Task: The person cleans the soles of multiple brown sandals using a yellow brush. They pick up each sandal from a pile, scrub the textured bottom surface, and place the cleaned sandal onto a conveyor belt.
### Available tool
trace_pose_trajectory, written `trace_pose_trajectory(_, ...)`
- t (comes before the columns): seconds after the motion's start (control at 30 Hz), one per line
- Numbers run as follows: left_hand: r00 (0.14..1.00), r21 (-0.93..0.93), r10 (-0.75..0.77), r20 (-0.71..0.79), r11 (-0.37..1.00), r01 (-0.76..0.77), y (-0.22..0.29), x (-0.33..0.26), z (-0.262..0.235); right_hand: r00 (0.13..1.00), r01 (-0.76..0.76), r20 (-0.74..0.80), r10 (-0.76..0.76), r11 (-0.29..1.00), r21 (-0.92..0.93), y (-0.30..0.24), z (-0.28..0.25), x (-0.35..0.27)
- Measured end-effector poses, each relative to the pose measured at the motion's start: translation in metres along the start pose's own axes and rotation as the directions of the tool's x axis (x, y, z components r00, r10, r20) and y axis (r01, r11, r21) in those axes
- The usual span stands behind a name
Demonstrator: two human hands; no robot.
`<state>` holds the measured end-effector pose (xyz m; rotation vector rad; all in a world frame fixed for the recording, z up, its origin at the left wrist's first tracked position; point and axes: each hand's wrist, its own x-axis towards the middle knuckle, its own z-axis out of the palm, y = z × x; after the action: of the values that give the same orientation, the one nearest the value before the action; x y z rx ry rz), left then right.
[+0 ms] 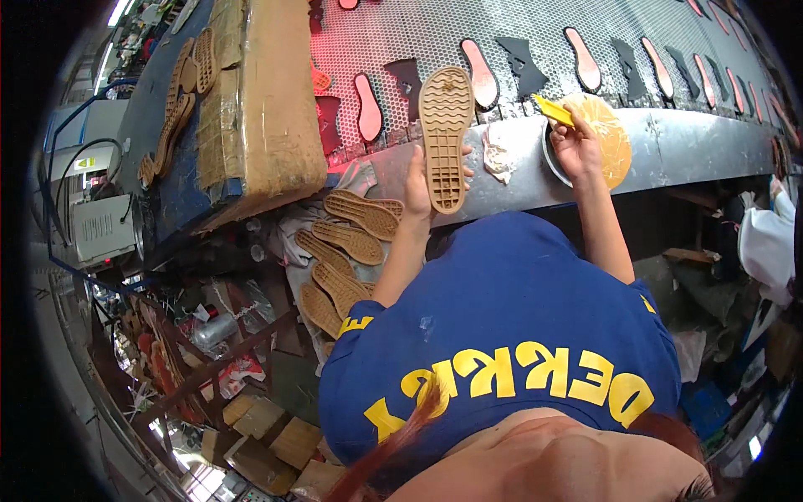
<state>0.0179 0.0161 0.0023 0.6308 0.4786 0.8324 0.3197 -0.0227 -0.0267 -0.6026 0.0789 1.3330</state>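
My left hand (416, 182) grips the lower half of a tan rubber shoe sole (445, 109), its wavy and gridded tread turned up toward me. My right hand (577, 149) is closed on a flat yellow tool (554, 110), perhaps a brush handle or scraper; its working end is not clear. Right beside that hand, a round container with a yellowish, dried-looking surface (615, 138) stands on the metal ledge (669, 138). Between my hands a crumpled whitish cloth or paper (498, 155) lies on the ledge.
Beyond the ledge, a mesh conveyor (535, 29) carries pink-topped insoles (583, 58) and black upper pieces (522, 67). More tan soles (343, 243) are stacked at my left. A taped cardboard-covered box (280, 109) rises at the far left, with soles on its side.
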Motion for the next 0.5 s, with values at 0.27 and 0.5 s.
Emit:
trace_pose_trajectory(0.27, 0.995, 0.044, 0.035, 0.091, 0.998, -0.039, -0.009, 0.004, 0.016, 0.808, 0.558, 0.478, -0.344, 0.706, -0.435, 0.036, 0.101, -0.038)
trace_pose_trajectory(0.5, 0.988, 0.041, 0.075, 0.137, 0.996, -0.081, -0.014, -0.003, 0.032, 0.513, 0.819, 0.709, -0.484, 0.027, -0.573, 0.046, 0.111, -0.04)
